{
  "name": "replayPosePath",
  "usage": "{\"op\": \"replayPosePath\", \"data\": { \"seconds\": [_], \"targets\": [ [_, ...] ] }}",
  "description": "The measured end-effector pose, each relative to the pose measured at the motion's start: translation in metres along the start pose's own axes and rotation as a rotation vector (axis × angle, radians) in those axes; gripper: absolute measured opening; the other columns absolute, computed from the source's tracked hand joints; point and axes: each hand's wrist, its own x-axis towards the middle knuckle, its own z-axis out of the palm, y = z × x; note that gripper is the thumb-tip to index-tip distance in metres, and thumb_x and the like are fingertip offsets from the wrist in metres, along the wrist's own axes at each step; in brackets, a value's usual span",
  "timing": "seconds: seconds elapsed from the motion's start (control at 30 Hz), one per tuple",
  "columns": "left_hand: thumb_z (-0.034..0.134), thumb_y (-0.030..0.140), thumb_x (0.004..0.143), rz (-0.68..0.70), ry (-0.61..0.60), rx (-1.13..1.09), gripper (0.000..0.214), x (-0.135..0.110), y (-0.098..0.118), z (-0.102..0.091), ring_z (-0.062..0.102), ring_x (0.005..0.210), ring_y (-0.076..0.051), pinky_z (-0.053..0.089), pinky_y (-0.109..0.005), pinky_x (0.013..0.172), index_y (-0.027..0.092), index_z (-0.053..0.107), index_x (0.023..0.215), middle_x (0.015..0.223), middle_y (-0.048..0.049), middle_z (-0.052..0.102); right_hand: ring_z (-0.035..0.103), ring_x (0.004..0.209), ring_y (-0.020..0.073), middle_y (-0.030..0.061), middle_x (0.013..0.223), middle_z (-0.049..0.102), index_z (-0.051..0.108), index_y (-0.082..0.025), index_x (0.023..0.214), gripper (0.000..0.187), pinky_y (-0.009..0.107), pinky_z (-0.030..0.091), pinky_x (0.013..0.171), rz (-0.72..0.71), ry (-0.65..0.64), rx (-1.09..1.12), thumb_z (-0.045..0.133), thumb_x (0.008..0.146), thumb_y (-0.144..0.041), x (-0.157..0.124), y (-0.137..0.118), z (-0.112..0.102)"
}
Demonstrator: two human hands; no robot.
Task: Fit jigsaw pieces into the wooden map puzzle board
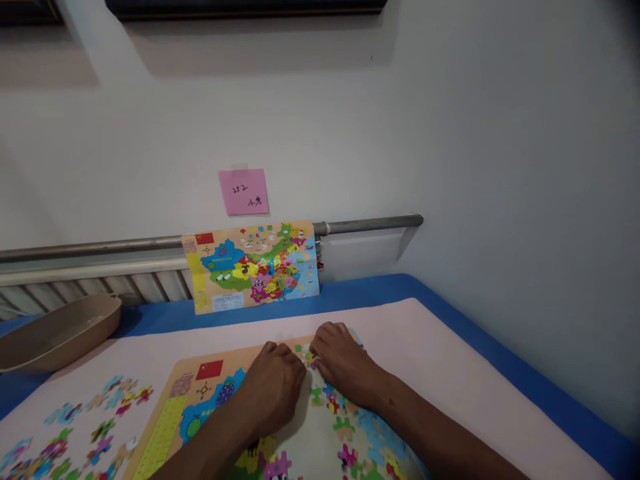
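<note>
**Down Among the Colours**

On a matte pale-pink sheet (pixel 450 393) spread over a blue-topped table (pixel 350 293), we find a tan wooden map puzzle board (pixel 235 353) lying just below us, partly under both arms. Its border carries a printed red flag (pixel 209 369) and a yellow strip, and its cream recess holds knobbly interlocking jigsaw pieces (pixel 345 427) in green, pink and blue. Our left hand (pixel 273 387) is curled into a loose fist, knuckles up, resting on the board; we cannot tell whether it grips anything. Our right hand (pixel 343 360) is arched and partly open, its fingertips (pixel 315 350) pressing down among small green pieces at the board's far side; whether they hold one is hidden. Loose pieces (pixel 103 430) lie scattered on the sheet to the left, near a shallow beige oval plastic tray (pixel 57 333). Beyond, a printed colour map (pixel 250 267) stands against a grey metal pipe (pixel 370 225), below a pink sticky note (pixel 243 192) on the white wall (pixel 500 133).
</note>
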Motion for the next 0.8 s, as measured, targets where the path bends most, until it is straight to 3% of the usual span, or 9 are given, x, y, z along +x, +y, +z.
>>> {"op": "replayPosePath", "data": {
  "seconds": [0.47, 0.8],
  "targets": [
    [0.049, 0.016, 0.098, 0.012, -0.014, 0.066, 0.017, 0.0032, 0.0007, 0.0027, 0.062, 0.099, -0.03, 0.048, -0.052, 0.093, 0.015, 0.065, 0.093, 0.099, -0.011, 0.071, 0.051, 0.11, 0.0274, 0.0091, 0.112, 0.064, 0.064, -0.015, 0.097, 0.006, 0.041, 0.036, 0.094, 0.023, 0.011, 0.0, 0.069, 0.099, -0.019, -0.0022, -0.0003, 0.0024],
    [0.051, 0.013, 0.097, -0.019, -0.014, 0.012, 0.014, 0.0023, 0.0019, 0.0015, 0.063, 0.099, -0.028, 0.046, -0.05, 0.093, 0.015, 0.063, 0.09, 0.099, -0.0092, 0.071, 0.051, 0.11, 0.0265, 0.0076, 0.11, 0.064, 0.064, -0.016, 0.094, 0.01, 0.041, 0.035, 0.095, 0.03, 0.012, 0.07, 0.072, 0.1, -0.019, -0.0012, 0.0028, 0.0062]
  ]
}}
